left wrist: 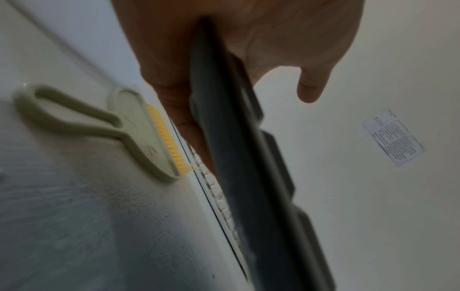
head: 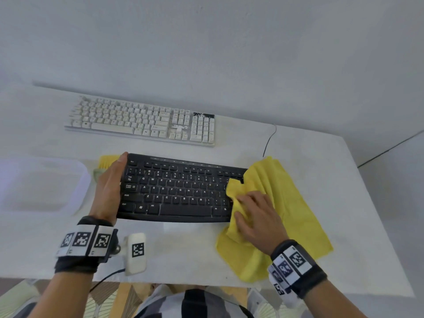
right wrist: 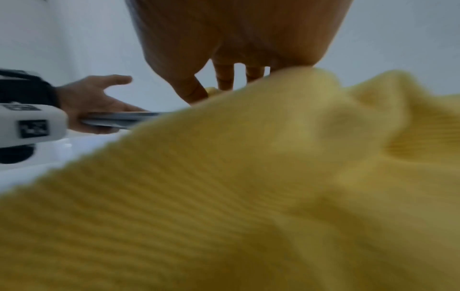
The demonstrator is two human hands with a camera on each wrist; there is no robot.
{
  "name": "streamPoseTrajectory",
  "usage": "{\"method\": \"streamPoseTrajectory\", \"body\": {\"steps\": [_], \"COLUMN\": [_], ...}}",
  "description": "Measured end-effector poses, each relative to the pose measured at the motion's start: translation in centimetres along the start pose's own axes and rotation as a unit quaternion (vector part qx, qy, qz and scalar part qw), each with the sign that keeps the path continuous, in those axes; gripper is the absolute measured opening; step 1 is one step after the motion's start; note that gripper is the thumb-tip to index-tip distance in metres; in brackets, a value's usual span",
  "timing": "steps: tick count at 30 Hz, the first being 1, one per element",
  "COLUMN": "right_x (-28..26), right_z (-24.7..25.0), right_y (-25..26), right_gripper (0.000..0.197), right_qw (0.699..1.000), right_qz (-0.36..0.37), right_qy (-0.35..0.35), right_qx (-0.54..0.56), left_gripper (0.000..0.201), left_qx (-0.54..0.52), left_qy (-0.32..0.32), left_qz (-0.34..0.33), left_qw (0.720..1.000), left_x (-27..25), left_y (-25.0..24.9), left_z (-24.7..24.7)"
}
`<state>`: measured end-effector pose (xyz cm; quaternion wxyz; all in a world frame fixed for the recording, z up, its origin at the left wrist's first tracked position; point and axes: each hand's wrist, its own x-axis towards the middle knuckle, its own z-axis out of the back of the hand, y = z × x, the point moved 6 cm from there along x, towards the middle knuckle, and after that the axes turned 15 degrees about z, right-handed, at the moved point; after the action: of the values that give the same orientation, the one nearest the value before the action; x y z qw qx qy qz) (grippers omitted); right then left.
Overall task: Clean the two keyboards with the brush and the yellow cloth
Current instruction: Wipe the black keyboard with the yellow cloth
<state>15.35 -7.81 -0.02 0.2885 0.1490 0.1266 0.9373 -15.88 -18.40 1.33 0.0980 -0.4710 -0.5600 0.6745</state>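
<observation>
Left hand [head: 109, 188]: fingers under the left end of the black keyboard [head: 176, 190], thumb along its top edge, gripping; fingertips hidden beneath the board in the head view. In the left wrist view, that end raised off the table [head: 344, 180], thumb held clear of it.

Right hand [head: 258, 220]: laid flat on the yellow cloth [head: 286, 203], fingers spread and pressing a bunched fold against the right end of the black keyboard. Fingertips partly buried in fabric; curl not readable. Right wrist view mostly blocked by blurred cloth.

Cloth: draped over the keyboard's right end, remainder spread on the table to the right and near edge. Numeric pad area fully covered.

Brush [left wrist: 139, 135]: on the table just left of the black keyboard, largely hidden behind the left hand in the head view; yellow bristles toward the keyboard.

White keyboard [head: 142, 121]: far side of the table, apart from the black one.

Tray [head: 75, 177]: left, overexposed, contents unreadable.
</observation>
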Motion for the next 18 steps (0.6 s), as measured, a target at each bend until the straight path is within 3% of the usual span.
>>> {"method": "streamPoseTrajectory", "body": {"steps": [3, 6, 12, 15, 18], "right_x": [-1.1, -0.4, 2.0, 0.8, -1.4], "right_z": [0.6, 0.1, -1.5, -1.4, -1.6], "right_y": [-1.7, 0.4, 5.2, 2.6, -0.9], "right_gripper": [0.037, 0.034, 0.052, 0.044, 0.059], "right_qw": [0.999, 1.0, 0.997, 0.998, 0.995], "right_qz": [-0.037, 0.001, 0.067, 0.055, 0.001], "right_qy": [-0.007, -0.019, -0.019, 0.012, 0.093], "right_qx": [-0.021, -0.02, 0.035, 0.013, -0.025], "left_gripper": [0.038, 0.035, 0.034, 0.034, 0.035], "left_qx": [-0.001, 0.0, -0.006, -0.008, -0.005], "left_qy": [-0.004, -0.005, -0.005, -0.01, -0.006], "left_qz": [-0.001, 0.0, -0.002, -0.002, -0.005], "left_qw": [1.0, 1.0, 1.0, 1.0, 1.0], "left_x": [0.0, 0.2, 0.3, 0.2, 0.2], "left_y": [0.0, -0.1, -0.3, -0.5, -0.4], "left_z": [0.0, -0.3, -0.2, -0.2, -0.2]}}
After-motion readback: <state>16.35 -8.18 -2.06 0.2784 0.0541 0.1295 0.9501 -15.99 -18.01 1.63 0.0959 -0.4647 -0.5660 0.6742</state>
